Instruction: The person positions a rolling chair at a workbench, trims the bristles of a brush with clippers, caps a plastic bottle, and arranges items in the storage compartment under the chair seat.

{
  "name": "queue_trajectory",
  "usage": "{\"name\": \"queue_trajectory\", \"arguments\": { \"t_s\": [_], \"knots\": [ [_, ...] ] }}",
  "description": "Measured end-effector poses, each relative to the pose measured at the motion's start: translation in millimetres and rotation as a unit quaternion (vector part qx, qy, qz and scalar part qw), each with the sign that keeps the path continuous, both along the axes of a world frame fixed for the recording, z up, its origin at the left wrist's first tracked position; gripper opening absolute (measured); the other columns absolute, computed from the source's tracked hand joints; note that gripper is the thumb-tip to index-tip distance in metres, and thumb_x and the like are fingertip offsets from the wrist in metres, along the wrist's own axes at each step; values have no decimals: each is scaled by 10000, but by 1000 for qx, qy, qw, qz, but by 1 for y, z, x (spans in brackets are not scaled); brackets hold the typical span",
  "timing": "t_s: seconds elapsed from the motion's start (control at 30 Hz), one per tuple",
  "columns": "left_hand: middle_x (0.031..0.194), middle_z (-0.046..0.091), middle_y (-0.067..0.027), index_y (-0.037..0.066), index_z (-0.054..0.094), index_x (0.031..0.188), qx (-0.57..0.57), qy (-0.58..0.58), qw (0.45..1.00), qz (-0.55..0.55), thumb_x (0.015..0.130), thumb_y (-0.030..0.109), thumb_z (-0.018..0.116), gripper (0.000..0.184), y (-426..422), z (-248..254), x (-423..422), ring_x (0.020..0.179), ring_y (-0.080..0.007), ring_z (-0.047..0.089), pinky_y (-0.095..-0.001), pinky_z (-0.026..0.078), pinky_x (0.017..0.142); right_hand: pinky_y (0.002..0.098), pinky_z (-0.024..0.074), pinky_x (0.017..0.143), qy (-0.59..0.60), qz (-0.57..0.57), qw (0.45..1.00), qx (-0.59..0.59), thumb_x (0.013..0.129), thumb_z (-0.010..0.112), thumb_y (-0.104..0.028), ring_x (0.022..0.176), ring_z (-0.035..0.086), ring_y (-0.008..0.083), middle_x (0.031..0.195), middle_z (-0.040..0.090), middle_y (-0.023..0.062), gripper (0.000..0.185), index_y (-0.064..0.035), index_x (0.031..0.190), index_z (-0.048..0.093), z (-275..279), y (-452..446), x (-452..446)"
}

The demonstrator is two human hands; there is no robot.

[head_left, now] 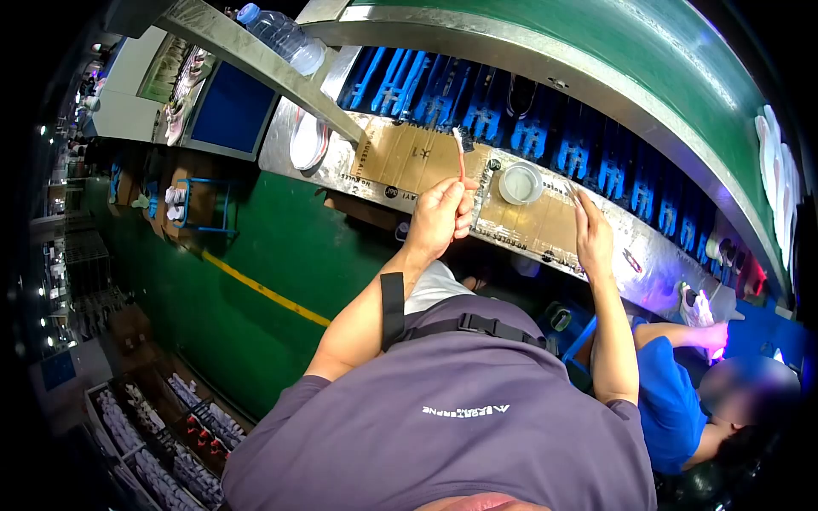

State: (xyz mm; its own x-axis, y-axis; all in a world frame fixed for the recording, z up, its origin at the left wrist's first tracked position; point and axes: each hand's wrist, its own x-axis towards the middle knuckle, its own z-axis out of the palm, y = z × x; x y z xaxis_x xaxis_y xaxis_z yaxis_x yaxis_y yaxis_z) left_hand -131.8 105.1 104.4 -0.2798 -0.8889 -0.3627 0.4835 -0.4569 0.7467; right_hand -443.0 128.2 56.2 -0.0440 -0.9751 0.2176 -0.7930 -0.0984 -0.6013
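Note:
My left hand (440, 215) is closed round the handle of a small brush (461, 152), whose bristle end points up and away over the cardboard (400, 157). To the right of it, my right hand (594, 232) rests by the right edge of the cardboard, its fingers stretched out and nothing visible in them. A round clear tub (520, 183) with whitish contents stands on the cardboard between my hands.
Blue racks (528, 136) line the far side of the metal bench (630, 238). A water bottle (281, 38) and pale soles (308, 140) are at the upper left. A co-worker in blue (669, 409) sits at the right.

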Motion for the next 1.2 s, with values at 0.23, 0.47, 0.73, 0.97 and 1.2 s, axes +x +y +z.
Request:
{"name": "queue_trajectory", "arguments": {
  "t_s": [0.23,0.47,0.73,0.97,1.2],
  "knots": [
    [731,445,20,-3,580,1189,-33,-63,997,-2,1094,256,433,313,3,16,-6,538,-52,371,-199,311,452,382,497,666,-19,136,989,-54,952,655,-183,712,591,295,831,559,112,420,-133,1363,587,99,-43,97],
    [735,445,21,-2,578,1188,-43,-77,996,-1,1095,259,430,313,4,21,-7,541,-50,370,-197,312,454,376,474,600,-22,184,979,-89,944,661,-156,652,563,276,772,533,109,421,-121,1358,597,88,-65,117],
    [735,448,22,-4,577,1176,-53,-89,995,-5,1094,256,431,309,5,25,-7,542,-45,375,-194,312,456,394,501,585,-9,189,978,-87,945,670,-204,643,593,294,786,544,109,375,-141,1311,625,84,-71,119],
    [716,440,27,-3,585,1171,-66,-118,991,-22,1094,250,424,309,5,23,-2,536,-40,374,-191,311,453,395,504,594,-19,205,976,-76,950,662,-211,667,612,293,763,561,111,310,-128,1249,659,87,-77,116],
    [698,459,32,-2,602,1170,-100,-186,977,7,1086,225,449,286,5,15,-3,540,-32,401,-194,328,452,411,505,638,-76,197,975,-77,945,667,-199,711,628,310,768,607,129,268,-95,1192,681,78,-82,125]
  ]
}}
